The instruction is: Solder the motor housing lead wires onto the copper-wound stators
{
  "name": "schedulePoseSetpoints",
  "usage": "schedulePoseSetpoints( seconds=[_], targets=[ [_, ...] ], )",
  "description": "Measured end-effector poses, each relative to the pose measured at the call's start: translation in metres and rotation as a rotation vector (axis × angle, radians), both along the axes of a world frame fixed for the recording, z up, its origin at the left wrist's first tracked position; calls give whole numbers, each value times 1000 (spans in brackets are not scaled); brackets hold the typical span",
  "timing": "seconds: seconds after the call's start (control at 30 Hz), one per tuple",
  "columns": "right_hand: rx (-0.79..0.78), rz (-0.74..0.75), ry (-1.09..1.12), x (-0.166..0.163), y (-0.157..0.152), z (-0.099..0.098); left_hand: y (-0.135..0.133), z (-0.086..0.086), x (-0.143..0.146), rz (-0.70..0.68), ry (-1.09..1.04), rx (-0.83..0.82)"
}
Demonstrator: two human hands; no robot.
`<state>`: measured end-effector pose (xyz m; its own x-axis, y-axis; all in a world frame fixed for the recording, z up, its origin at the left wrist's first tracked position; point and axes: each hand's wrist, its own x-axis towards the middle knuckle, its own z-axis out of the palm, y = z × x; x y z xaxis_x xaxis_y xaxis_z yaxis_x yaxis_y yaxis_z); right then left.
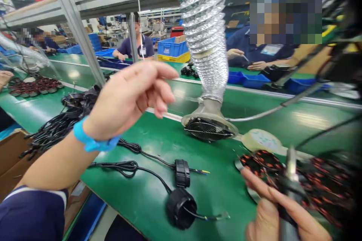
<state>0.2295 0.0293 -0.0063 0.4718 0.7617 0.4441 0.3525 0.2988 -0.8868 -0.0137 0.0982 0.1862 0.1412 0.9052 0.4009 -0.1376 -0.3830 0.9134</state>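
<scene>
My left hand (131, 92), with a blue wristband (96, 137), is raised over the bench. Its fingers are loosely bent and apart, with nothing in them. Below it lie two black cables (124, 167) with round black plastic housings; stripped wire ends stick out of the nearer housing (181, 208) and the farther one (181, 173). At the lower right, my right hand (278, 211) reaches to copper-wound coil rings (266, 160), its forefinger stretched out at the edge of one. A grey tool with a metal tip (291, 163) overlaps this hand; a grip on it cannot be made out.
A silver duct with a grilled hood (209, 126) hangs over the green bench (147, 203). Black cable assemblies (65, 120) are heaped at the left, above a cardboard box (14, 158). Co-workers sit across the bench, near blue trays (254, 80).
</scene>
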Motion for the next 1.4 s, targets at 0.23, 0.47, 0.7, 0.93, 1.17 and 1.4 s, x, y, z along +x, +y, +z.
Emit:
schedulePoseSetpoints(
  seconds=[0.23, 0.47, 0.7, 0.93, 1.17, 1.4],
  targets=[
    [365, 218, -59, -44, 23, 46, -17, -68, 54, -352, -284, -337],
    [203, 330, 140, -20, 6, 32, -5, -84, -2, 166, -309, -261],
    [25, 284, -116, 20, -14, 13, 13, -125, -62, 472, -84, -251],
    [23, 375, -687, 11, -10, -1, -22, -140, 34, 365, 928, 572],
    [-1, 360, -904, 41, -21, 5, -18, -144, 80, -529, 1252, 352],
    [-282, -35, -1064, 108, -4, -30, 53, -188, 41, -315, 1067, -222]
  ],
)
